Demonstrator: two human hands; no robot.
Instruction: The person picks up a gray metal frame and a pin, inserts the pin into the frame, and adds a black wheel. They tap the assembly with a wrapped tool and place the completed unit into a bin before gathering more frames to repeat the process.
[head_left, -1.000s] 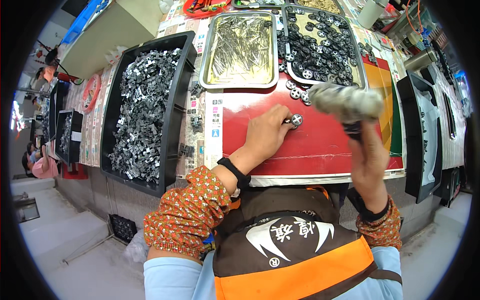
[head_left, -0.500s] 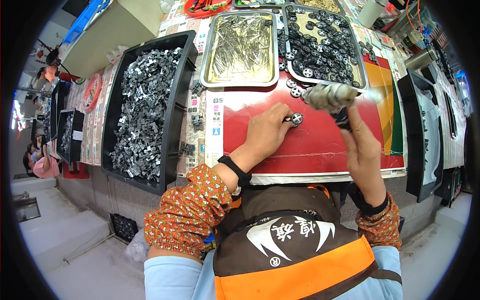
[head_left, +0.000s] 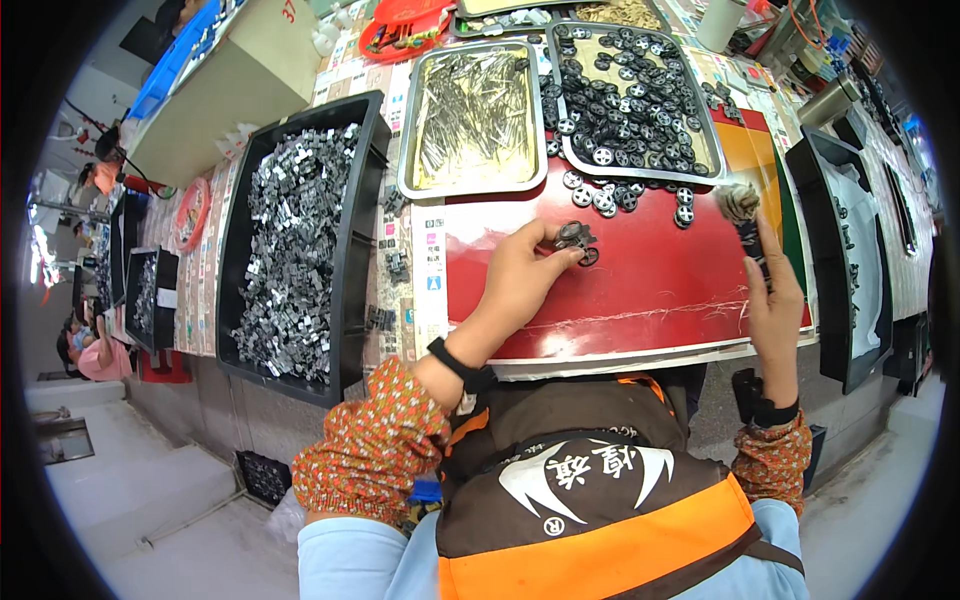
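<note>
Over the red sheet (head_left: pixel 640 285), my left hand (head_left: pixel 518 285) pinches a small black wheeled part (head_left: pixel 577 238) between thumb and fingers; one spoked wheel shows at its lower side. My right hand (head_left: pixel 775 300) is to the right, closed round the dark handle of a hammer (head_left: pixel 738 202) whose pale head seems wrapped in cloth or tape. The hammer is held up, apart from the part. Several loose black wheels (head_left: pixel 603 202) with silver spokes lie beyond my left hand, by the edge of the wheel tray (head_left: pixel 715 165).
A metal tray (head_left: pixel 470 190) of thin silver pins stands beside the wheel tray. At left, a deep black bin (head_left: pixel 372 150) holds many small dark clips. Another black bin (head_left: pixel 835 290) with a pale lining stands at right. A red basket (head_left: pixel 400 45) lies at the back.
My right hand has moved right with the hammer, away from my left hand. The part in my left hand has turned and shifted slightly left. The view has shifted slightly.
</note>
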